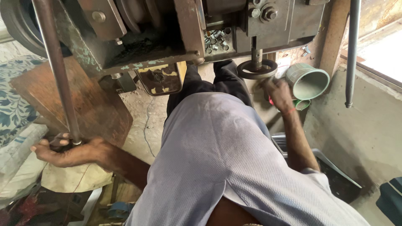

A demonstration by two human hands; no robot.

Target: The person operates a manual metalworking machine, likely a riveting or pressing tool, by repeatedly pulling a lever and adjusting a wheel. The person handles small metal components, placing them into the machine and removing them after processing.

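Note:
I look down over my grey-lilac shirt at a worn metal press machine (167, 37). My left hand (63, 151) is wrapped around the lower end of a long steel lever rod (56, 71) that rises to the machine's top left. My right hand (279, 95) reaches down to the right, below a black handwheel (257, 69), with fingers curled by a green plastic mug (307, 81) and a small green and red object; whether it grips anything is unclear. Several small metal rings (215, 38) lie on the machine bed.
A brown wooden board (90, 102) leans at the left beside floral cloth (12, 96). A second steel rod (351, 54) hangs at the right near a window ledge. A dark tray (339, 180) sits on the concrete floor at the lower right.

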